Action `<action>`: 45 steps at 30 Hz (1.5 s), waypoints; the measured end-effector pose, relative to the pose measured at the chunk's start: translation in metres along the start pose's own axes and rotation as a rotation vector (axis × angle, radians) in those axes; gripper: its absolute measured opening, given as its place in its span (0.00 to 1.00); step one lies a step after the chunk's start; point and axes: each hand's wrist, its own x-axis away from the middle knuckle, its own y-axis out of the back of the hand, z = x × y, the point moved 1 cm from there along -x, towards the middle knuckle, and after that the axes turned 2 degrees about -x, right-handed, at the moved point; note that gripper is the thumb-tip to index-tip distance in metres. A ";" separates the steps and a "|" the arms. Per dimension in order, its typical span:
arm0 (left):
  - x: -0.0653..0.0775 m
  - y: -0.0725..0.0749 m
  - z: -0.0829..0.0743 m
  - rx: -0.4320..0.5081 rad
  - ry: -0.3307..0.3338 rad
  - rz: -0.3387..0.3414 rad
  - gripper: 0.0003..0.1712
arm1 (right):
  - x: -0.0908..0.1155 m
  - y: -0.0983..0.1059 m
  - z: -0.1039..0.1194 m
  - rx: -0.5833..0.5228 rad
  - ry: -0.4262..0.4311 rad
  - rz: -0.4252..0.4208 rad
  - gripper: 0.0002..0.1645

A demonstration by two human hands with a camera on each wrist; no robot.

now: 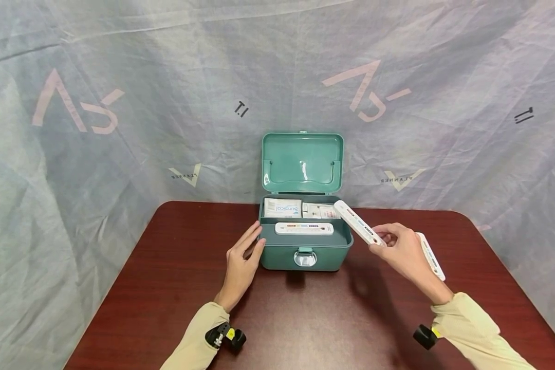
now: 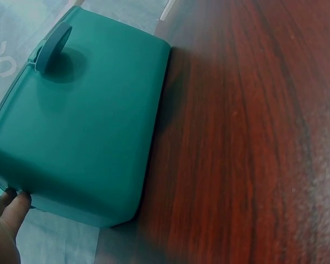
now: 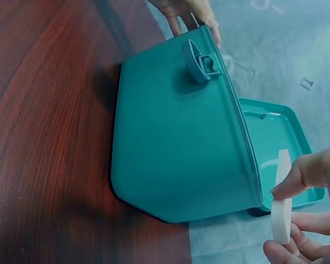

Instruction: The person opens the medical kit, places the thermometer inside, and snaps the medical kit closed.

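A teal box (image 1: pixel 300 257) stands with its lid (image 1: pixel 302 164) raised at the back. The left hand (image 1: pixel 241 264) rests on the box's left side, thumb at the front corner and fingers along the rim. Right of the box, the right hand (image 1: pixel 400 249) pinches a white wall thermometer (image 1: pixel 358 223) with a coloured scale, thumb against fingers at its lower end. Its upper end leans over the box's right rim in the head view. A similar thermometer (image 1: pixel 303 228) lies inside the front of the box. Another thermometer (image 1: pixel 431 257) is on the table, partly behind the right hand.
At the back of the box's inside are a white packet (image 1: pixel 282 208) marked Surgical and smaller packets (image 1: pixel 320 210). A metal latch (image 1: pixel 304 258) hangs on the front. The dark red table (image 1: pixel 189 246) ends against a grey fabric backdrop (image 1: pixel 166 103).
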 end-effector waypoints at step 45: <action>0.001 0.000 0.003 -0.010 -0.023 -0.014 0.19 | -0.015 -0.017 0.025 -0.060 0.105 0.081 0.17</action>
